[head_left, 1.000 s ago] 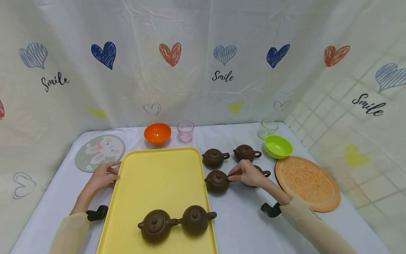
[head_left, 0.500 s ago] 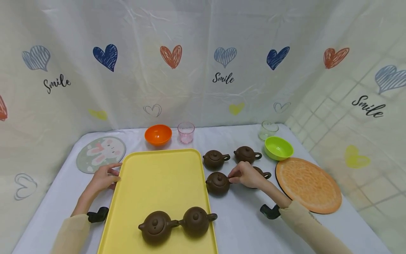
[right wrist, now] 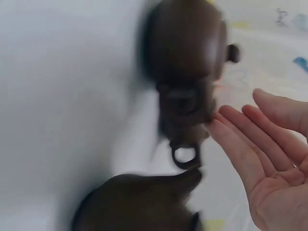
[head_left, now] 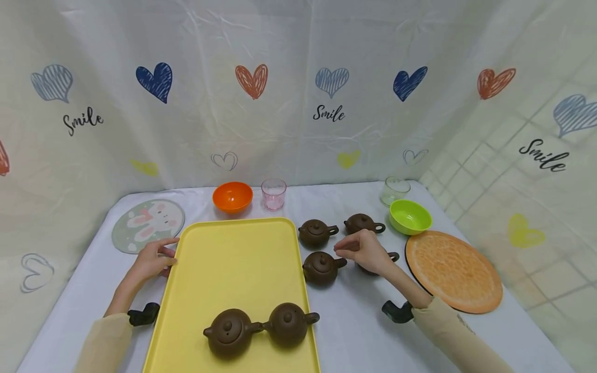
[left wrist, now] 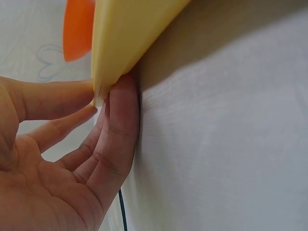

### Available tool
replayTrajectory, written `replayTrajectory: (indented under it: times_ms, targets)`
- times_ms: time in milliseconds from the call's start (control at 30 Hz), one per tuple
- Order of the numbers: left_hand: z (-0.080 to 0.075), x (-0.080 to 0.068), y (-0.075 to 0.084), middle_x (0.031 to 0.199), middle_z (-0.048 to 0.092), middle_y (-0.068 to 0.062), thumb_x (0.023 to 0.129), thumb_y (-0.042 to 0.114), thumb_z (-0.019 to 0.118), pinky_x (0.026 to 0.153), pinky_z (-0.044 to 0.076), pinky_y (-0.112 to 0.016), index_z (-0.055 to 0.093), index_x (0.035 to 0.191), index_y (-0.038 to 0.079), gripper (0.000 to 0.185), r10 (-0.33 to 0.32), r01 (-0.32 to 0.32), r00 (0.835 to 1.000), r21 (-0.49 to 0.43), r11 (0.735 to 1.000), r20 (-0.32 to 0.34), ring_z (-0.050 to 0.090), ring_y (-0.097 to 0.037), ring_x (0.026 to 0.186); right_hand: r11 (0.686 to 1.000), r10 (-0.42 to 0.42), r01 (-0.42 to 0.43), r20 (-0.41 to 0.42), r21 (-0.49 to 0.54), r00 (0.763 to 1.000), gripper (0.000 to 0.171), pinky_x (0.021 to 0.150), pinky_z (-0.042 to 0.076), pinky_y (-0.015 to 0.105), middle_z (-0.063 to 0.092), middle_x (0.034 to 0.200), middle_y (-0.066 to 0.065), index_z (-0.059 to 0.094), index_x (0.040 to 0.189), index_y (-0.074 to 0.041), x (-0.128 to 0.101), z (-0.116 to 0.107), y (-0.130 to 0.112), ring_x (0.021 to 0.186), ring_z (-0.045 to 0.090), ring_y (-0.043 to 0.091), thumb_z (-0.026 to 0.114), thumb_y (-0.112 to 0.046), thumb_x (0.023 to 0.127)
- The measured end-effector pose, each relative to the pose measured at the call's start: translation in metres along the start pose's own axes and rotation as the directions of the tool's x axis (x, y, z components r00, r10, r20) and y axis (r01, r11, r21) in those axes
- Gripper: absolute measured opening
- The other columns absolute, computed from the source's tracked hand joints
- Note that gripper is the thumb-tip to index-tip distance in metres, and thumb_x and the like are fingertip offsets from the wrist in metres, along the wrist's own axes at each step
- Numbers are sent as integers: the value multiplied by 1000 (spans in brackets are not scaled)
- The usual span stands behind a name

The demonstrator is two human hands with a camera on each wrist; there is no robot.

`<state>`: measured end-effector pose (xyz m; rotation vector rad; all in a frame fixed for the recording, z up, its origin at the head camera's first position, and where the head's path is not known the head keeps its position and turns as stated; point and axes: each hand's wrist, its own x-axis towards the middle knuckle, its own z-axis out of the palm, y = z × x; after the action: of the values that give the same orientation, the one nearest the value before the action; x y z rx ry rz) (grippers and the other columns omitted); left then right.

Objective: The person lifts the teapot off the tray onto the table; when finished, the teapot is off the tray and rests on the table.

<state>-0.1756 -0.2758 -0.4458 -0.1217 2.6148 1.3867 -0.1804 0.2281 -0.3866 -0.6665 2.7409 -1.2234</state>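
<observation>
My left hand (head_left: 151, 260) pinches the left rim of a yellow tray (head_left: 224, 259); in the left wrist view the thumb and fingertips meet at that rim (left wrist: 103, 91). Two dark brown teapots, one on the left (head_left: 228, 331) and one on the right (head_left: 287, 324), stand on the tray's near part, handle close to spout. My right hand (head_left: 366, 251) hovers with fingers extended just behind the handle of a third brown teapot (head_left: 320, 269) at the tray's right edge. In the right wrist view the thumb is apart from the fingers (right wrist: 236, 151) and nothing lies between them.
More brown teapots stand behind, one near the tray corner (head_left: 314, 234), one further right (head_left: 361, 224), one partly hidden by the right hand (head_left: 368, 270). Around them are an orange bowl (head_left: 232, 198), pink glass (head_left: 273, 196), clear glass (head_left: 394, 191), green bowl (head_left: 410, 217), orange-brown round mat (head_left: 452, 272) and rabbit mat (head_left: 149, 226).
My right hand has let go of the third teapot's handle and lifted slightly up and to the right. That teapot stays beside the tray. The left hand has kept its place.
</observation>
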Motion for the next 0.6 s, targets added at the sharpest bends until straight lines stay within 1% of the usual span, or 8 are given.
replayTrajectory:
  times_ms: [67, 133, 233, 333, 433, 600]
  targets:
    - [0, 0, 0, 97, 55, -22, 81, -3, 60, 57, 59, -33, 38, 140, -10, 64, 1, -1, 1000, -2, 1000, -1, 62, -17, 67, 999, -17, 17, -7, 45, 1000, 15, 67, 58, 25, 73, 89, 11, 75, 95, 2, -2, 1, -8, 78, 71, 17, 74, -4, 81]
    - [0, 0, 0, 97, 55, -21, 80, -3, 60, 57, 59, -33, 38, 140, -10, 64, 1, -1, 1000, -2, 1000, -2, 62, -17, 67, 996, -41, 40, 10, 84, 999, 17, 68, 58, 24, 73, 91, 10, 75, 96, 0, -5, 3, -18, 80, 71, 16, 74, -7, 81]
    - [1, 0, 0, 96, 55, -21, 80, -3, 60, 57, 59, -33, 38, 140, -10, 64, 0, 0, 1000, 0, 1000, -2, 61, -17, 66, 987, -82, 72, 66, 142, 994, 19, 71, 58, 24, 73, 93, 11, 74, 98, 1, -12, 9, -33, 83, 71, 14, 73, -9, 82]
    - [1, 0, 0, 96, 55, -21, 80, -3, 60, 57, 58, -33, 38, 140, -10, 65, 0, 0, 1000, 0, 1000, -2, 61, -18, 67, 980, -109, 86, 125, 177, 986, 20, 72, 58, 23, 73, 94, 11, 74, 99, 1, -20, 18, -44, 84, 70, 11, 74, -11, 82]
    - [1, -1, 1, 97, 54, -21, 80, -3, 60, 57, 58, -33, 38, 141, -9, 65, -7, 7, 1000, 3, 1000, -4, 61, -18, 67, 974, -121, 82, 178, 212, 976, 21, 72, 57, 23, 73, 94, 11, 74, 99, 2, -28, 28, -50, 84, 70, 11, 74, -11, 82]
    - [0, -1, 2, 97, 54, -21, 81, -2, 61, 57, 58, -33, 37, 141, -9, 65, -18, 18, 1000, 12, 1000, -5, 61, -17, 68, 965, -106, 40, 242, 261, 965, 23, 71, 57, 22, 73, 93, 11, 72, 99, 5, -40, 44, -53, 83, 70, 11, 74, -9, 82]
